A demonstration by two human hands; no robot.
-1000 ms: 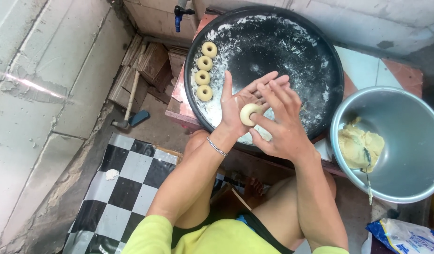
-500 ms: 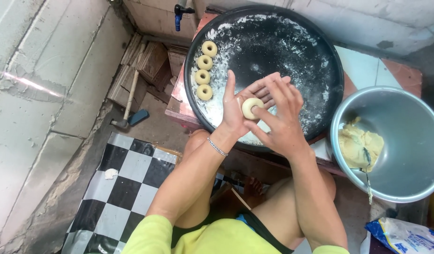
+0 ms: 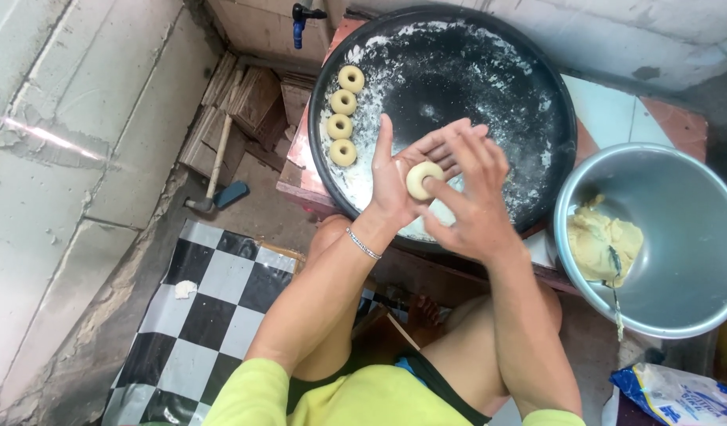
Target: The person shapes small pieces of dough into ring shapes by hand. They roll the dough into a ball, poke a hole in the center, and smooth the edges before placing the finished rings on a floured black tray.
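A pale round piece of dough rests on the open palm of my left hand, which is held flat over the near part of a big black floured tray. My right hand lies over it, one finger pressed into the middle of the dough piece. Several ring-shaped dough pieces lie in a row along the tray's left side. A thin bracelet circles my left wrist.
A large metal bowl with a lump of yellow dough and a spoon stands at the right. A hammer lies on the floor at left beside stacked wood. A checkered mat covers the floor below. A blue plastic bag sits bottom right.
My right hand has shifted from rolling the dough between both palms to pressing a finger into its middle. My left palm has stayed under it.
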